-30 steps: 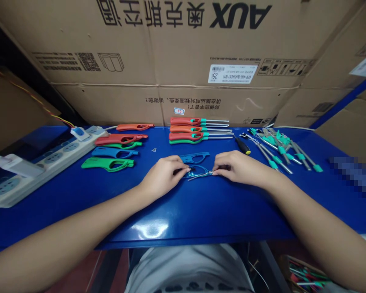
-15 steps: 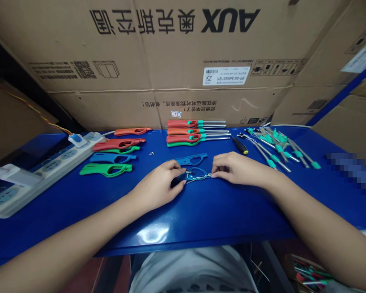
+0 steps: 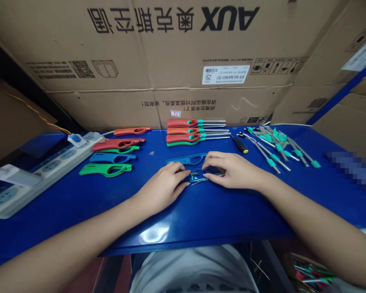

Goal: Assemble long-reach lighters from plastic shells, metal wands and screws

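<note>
As the blue shell [image 3: 196, 178] lies between them | left hand [image 3: 164, 184]: loosely gripping one end | right hand [image 3: 234, 170]: half-curled over the other, hold unclear

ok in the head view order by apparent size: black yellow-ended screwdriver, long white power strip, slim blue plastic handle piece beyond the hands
1. Long white power strip
2. Slim blue plastic handle piece, its right end partly hidden
3. Black yellow-ended screwdriver

Upside down, the box [image 3: 171, 53] reads "AUX" and "奥克斯空调"; its label [image 3: 226, 75] reads "25" and "KFR-46G/BpR3AES1(B1)"; print below it includes "谢谢您!"
</note>
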Demonstrator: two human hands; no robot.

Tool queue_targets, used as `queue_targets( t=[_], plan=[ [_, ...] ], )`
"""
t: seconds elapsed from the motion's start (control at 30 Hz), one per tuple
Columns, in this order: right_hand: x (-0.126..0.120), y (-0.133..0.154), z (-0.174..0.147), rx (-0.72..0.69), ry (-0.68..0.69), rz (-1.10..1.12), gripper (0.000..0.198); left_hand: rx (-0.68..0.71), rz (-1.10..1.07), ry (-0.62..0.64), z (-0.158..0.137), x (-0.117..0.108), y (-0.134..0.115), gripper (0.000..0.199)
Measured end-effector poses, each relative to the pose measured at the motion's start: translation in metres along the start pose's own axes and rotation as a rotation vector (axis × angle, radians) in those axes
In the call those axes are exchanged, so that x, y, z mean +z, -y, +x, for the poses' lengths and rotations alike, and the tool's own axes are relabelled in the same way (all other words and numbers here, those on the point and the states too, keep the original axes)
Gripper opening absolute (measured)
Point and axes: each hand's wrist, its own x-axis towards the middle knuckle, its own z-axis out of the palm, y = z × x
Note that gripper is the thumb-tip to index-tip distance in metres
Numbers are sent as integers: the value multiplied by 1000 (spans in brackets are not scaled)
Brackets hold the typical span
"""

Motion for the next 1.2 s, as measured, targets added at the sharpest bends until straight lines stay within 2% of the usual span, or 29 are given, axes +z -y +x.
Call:
queue_targets(
  t=[0.27,0.6,0.77,1.0,1.2],
  plan=[
    [22,3,5,-41,4,-100,17,13,-18,-12,0,3,-5,30],
    [17,8,5,-47,62,-199,17,12,-62,5,2,1,-4,34],
    [17,10,6,-30,93,-251,18,64,-43,-8,1,2,-1,29],
    [20,9,7,-36,69,-290,20,121,28,-32,1,4,-1,27],
    [22,11,7,-91,52,-380,22,89,-26,-56,1,4,-1,31]
  ],
)
